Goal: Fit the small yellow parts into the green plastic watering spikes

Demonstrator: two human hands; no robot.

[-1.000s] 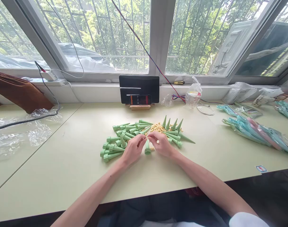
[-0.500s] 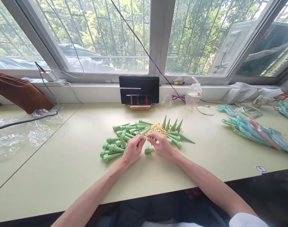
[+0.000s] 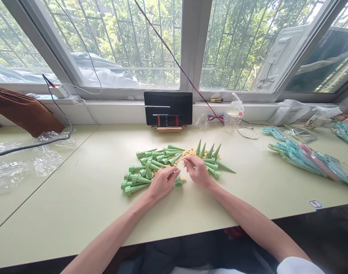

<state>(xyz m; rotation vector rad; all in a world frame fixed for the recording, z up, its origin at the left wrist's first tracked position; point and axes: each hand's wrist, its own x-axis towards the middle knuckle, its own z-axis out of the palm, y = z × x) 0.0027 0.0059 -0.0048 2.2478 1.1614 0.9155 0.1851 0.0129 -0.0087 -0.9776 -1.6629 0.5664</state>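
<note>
My left hand [image 3: 164, 182] is closed around the side of a hollow green plastic plant-watering spike [image 3: 178, 182], whose wide round end faces me. Its narrow part is partly hidden by my fingers. My right hand [image 3: 198, 171] hovers just right of it, at the near edge of a pile of small yellow pegs [image 3: 191, 153]; its fingers are curved and slightly apart, with nothing visible between them. One loose yellow peg [image 3: 183, 179] lies beside the spike's wide end. To the left, many green spikes [image 3: 136, 178] lie heaped, and several upright green spikes [image 3: 210, 150] stand behind the pegs.
A phone [image 3: 169, 120] showing a timer leans against a black panel [image 3: 168, 99] at the back. Bagged teal and pink items [image 3: 307, 156] lie at right. Clear plastic wrap [image 3: 45, 160] and a black cable [image 3: 34, 144] are at left. The table's front edge [image 3: 202, 233] runs below my forearms.
My right hand has drawn away from the spike's narrow end and moved slightly up and right, its fingers loosening. My left hand has shifted slightly down and toward the right, staying on the spike.
</note>
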